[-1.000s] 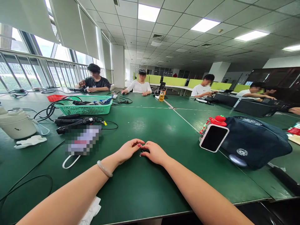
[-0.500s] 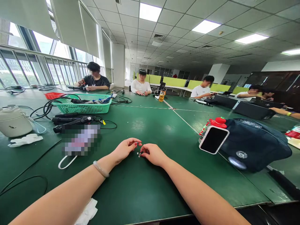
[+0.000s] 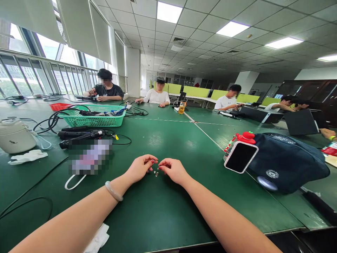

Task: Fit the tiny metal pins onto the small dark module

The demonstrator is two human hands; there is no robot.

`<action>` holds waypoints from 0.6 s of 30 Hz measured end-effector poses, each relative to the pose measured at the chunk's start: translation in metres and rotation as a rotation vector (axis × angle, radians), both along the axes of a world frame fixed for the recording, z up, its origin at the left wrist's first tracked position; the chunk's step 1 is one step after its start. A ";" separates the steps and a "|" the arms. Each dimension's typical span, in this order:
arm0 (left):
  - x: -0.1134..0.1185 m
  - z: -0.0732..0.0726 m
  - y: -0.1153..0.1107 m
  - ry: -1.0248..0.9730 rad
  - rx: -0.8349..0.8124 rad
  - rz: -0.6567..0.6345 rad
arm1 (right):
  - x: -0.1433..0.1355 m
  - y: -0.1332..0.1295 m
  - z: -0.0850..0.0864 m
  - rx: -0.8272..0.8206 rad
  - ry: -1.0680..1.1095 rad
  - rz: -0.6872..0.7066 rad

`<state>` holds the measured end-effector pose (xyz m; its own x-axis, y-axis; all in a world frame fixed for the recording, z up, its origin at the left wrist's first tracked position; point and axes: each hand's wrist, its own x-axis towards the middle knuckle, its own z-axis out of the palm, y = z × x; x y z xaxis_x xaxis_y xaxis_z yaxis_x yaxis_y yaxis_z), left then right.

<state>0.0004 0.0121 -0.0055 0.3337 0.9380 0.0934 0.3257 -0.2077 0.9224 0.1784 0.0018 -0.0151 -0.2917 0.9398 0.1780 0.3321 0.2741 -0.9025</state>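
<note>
Bits (image 3: 157, 174) near my left hand (image 3: 140, 169) and right hand (image 3: 174, 170); fingertips bunched, can't tell if clamped on anything.

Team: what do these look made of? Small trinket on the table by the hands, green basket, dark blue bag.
Small trinket: too small to be sure; pale glints hint at metal or shiny plastic.
Green basket: likely molded plastic; evenly perforated walls, uniform color.
Dark blue bag: probably fabric, mostly matte; slumped, softly creased sides.
</note>
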 end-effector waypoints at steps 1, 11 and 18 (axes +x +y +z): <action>0.000 0.000 0.000 -0.007 0.001 -0.003 | 0.000 -0.001 0.001 0.020 -0.027 -0.006; -0.001 -0.006 0.000 -0.107 -0.038 -0.120 | 0.000 0.000 0.000 0.123 -0.016 -0.029; -0.001 -0.009 0.002 -0.163 -0.085 -0.113 | 0.000 0.004 -0.005 0.087 0.077 -0.035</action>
<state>-0.0006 0.0141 -0.0144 0.4242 0.9023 0.0765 0.1502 -0.1534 0.9767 0.1787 0.0054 -0.0204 -0.2408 0.9294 0.2798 0.2732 0.3415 -0.8993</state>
